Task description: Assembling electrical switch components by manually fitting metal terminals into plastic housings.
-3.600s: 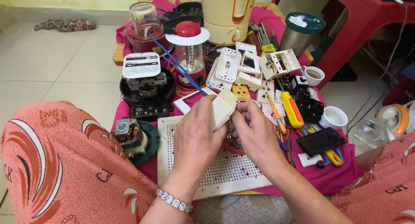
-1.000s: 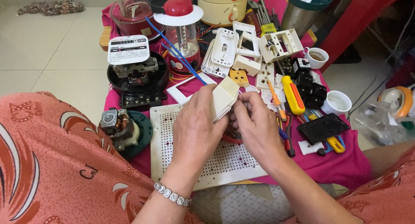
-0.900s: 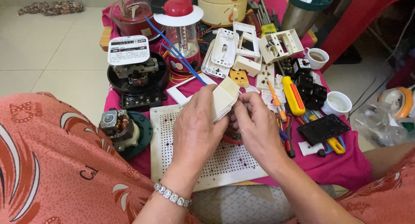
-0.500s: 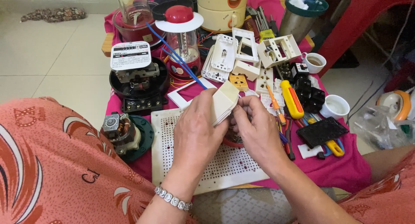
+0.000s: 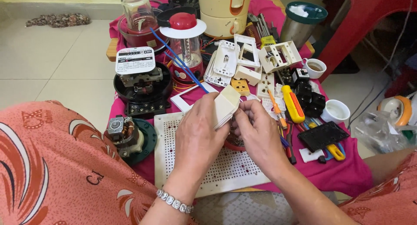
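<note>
table: low, covered by a pink cloth (image 5: 347,177)
landmark: white perforated board (image 5: 217,173), at near edge
left of board: motor (image 5: 126,136)
right of board: black plate (image 5: 323,136)
behind board: meter (image 5: 141,84)

matt cream plastic switch plate (image 5: 226,105), pink cloth (image 5: 347,177)

A cream switch plate (image 5: 226,105) sits between the fingers (image 5: 217,120); under them lies a white board (image 5: 226,173) dotted with holes, on a magenta cloth (image 5: 339,177). Beyond the fingers, a red-capped lantern (image 5: 183,38); to their right, a yellow-handled tester (image 5: 293,104) and a black plate (image 5: 323,136)
</note>
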